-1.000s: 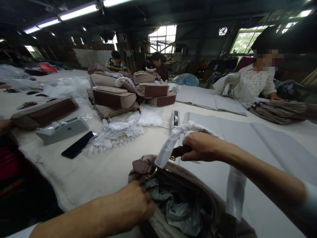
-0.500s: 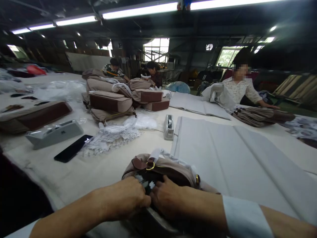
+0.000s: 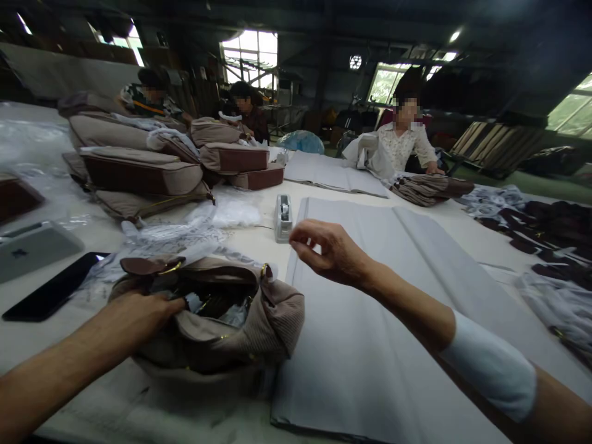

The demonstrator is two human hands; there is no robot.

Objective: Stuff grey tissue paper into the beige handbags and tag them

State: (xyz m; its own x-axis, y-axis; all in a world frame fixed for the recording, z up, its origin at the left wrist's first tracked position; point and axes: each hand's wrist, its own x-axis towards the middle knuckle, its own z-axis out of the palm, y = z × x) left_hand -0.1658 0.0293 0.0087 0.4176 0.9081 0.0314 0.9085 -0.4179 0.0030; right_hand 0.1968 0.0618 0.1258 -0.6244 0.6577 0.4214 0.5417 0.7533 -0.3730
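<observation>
A beige corduroy bag [image 3: 240, 320] with brown straps and gold rings lies open in front of me on the white table [image 3: 139, 394], grey paper stuffing showing inside. My left hand [image 3: 139, 311] grips the bag's near left rim, fingers curled over the edge. My right hand [image 3: 330, 253] hovers above the stack of grey tissue sheets [image 3: 370, 296], to the right of the bag, fingers loosely curled and apart, holding nothing. A tape dispenser [image 3: 282, 217] stands just beyond that hand.
A black phone [image 3: 50, 295] and a grey device [image 3: 34, 246] lie at the left. Stacked beige and brown bags [image 3: 139, 169] sit at the back left, with clear plastic wrap [image 3: 226, 213] beside them. Three people work at the table's far side; dark straps [image 3: 550, 225] lie at right.
My right hand has left the bag's opening and lifted out over the tissue sheets. The view has swung right, so the bag now sits left of centre. My left hand stays on the bag.
</observation>
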